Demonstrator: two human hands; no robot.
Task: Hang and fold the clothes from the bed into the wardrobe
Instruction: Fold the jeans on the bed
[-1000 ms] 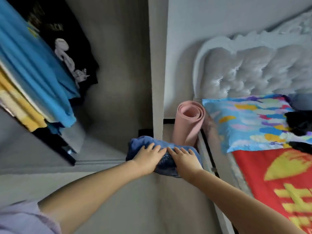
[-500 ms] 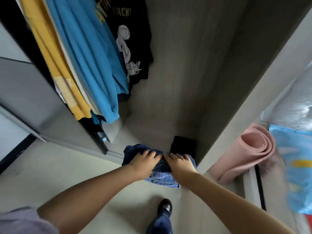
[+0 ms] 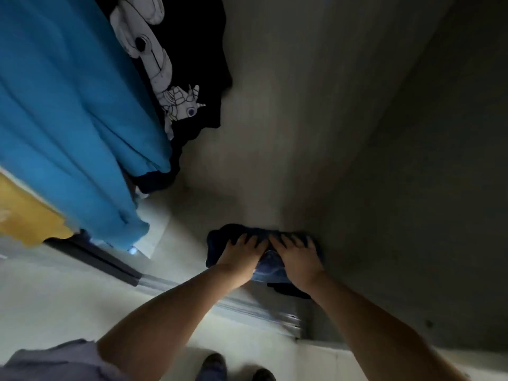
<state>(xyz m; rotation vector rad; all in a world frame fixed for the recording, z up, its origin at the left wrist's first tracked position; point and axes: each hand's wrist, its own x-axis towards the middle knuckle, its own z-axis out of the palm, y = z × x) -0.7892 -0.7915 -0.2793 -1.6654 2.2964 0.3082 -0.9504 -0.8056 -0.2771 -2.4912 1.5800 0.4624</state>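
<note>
folded jeans (image 3: 220,237) lying crosswise, both hands atop

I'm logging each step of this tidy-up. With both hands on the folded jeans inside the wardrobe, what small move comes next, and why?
Probably let go and draw back: left hand and right hand lie on the jeans, low in the corner.
</note>
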